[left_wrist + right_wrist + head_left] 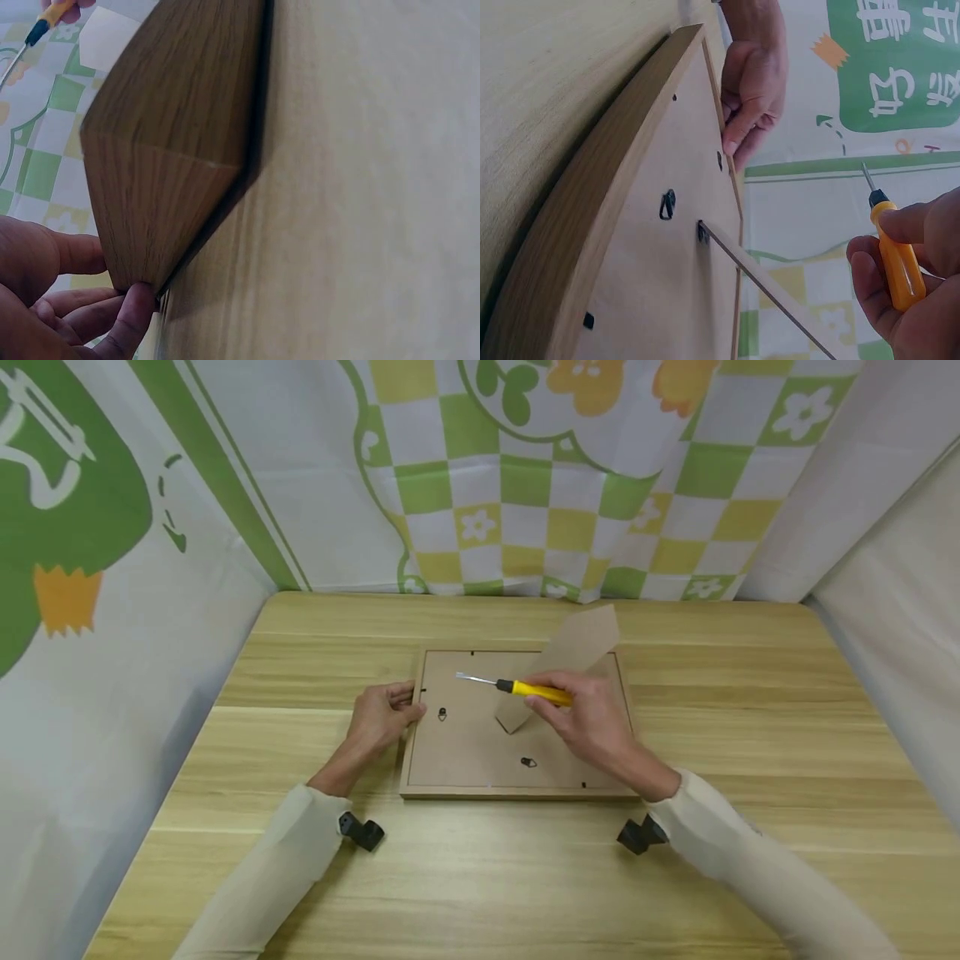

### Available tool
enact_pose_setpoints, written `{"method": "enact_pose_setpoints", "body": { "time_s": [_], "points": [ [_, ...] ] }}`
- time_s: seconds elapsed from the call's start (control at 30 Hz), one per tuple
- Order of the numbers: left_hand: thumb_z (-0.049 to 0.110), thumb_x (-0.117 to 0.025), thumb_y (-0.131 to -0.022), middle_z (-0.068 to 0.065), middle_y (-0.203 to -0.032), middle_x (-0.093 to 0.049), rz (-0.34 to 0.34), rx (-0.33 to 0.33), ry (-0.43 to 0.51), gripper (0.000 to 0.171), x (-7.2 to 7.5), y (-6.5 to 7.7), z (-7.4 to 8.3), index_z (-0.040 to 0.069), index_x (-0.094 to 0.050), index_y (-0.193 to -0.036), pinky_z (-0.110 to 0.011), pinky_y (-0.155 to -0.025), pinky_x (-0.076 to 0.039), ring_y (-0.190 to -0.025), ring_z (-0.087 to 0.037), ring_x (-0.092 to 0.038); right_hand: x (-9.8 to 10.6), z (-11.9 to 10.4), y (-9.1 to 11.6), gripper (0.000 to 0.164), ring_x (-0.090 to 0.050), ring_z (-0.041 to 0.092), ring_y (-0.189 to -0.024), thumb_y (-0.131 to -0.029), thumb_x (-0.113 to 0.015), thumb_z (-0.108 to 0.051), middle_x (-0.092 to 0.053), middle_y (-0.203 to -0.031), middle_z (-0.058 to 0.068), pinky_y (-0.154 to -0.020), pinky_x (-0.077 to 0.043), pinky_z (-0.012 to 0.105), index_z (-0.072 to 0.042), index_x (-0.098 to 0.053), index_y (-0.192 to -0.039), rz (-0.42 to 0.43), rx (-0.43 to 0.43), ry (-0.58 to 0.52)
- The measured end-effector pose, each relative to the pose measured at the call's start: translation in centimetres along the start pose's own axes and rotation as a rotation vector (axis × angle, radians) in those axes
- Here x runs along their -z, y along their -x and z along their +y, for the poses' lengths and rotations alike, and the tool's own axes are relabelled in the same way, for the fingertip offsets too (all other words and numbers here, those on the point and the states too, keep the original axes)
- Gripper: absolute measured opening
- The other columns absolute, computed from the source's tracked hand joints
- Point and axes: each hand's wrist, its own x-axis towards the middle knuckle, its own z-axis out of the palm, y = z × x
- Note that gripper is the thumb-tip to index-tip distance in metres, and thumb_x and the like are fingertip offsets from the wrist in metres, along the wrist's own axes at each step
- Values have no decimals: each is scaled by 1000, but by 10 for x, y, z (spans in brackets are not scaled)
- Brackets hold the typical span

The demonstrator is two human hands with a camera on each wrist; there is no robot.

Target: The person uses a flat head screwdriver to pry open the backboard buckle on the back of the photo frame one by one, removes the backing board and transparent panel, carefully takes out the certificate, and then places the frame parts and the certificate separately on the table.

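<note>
A wooden picture frame [457, 760] lies face down on the table, its brown backing board upward. My left hand [378, 718] holds the frame's left edge, thumb on top and fingers along the outer side. In my right hand [600, 722] is a screwdriver [547, 693] with a yellow handle and dark collar. Its metal tip points left, raised above the backing and apart from it in the right wrist view. A cardboard stand leg [581, 639] sticks up from the backing behind the right hand. Two metal hanging rings [442, 715] and several small dark tabs [589, 321] sit on the back.
The wooden table [510, 877] extends around the frame on all sides. A green, yellow and white patterned cloth [525, 527] hangs at its far edge, with pale cloth at both sides. Small black mounts [362, 832] are at both sleeves.
</note>
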Motion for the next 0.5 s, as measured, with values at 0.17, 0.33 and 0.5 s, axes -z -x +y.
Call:
{"method": "enact_pose_setpoints", "body": {
  "time_s": [0.17,0.33,0.5],
  "points": [
    [21,-64,-86,-13,-127,-58,-1,2,-2,50,0,0,1,11,-49,-133,-35,-82,-54,-106,-26,-62,-13,0,-6,23,-63,14,-78,-83,-69,-19,-71,-98,5,-69,-52,29,-9,-69,-103,-26,-17,-13],
    [20,-64,-87,-14,-128,-58,-6,5,6,50,1,0,1,10,-49,-133,-35,-83,-54,-107,-26,-62,-29,3,-12,20,-63,13,-80,-84,-67,-18,-72,-98,4,-70,-53,29,-12,-70,-103,-87,-58,-3],
    [20,-64,-86,-13,-127,-58,-9,4,18,50,1,0,-1,10,-49,-133,-34,-82,-54,-106,-26,-62,-42,5,-17,19,-64,14,-86,-84,-67,-17,-71,-100,2,-76,-54,31,-14,-70,-102,-147,-110,16]
  ]
}}
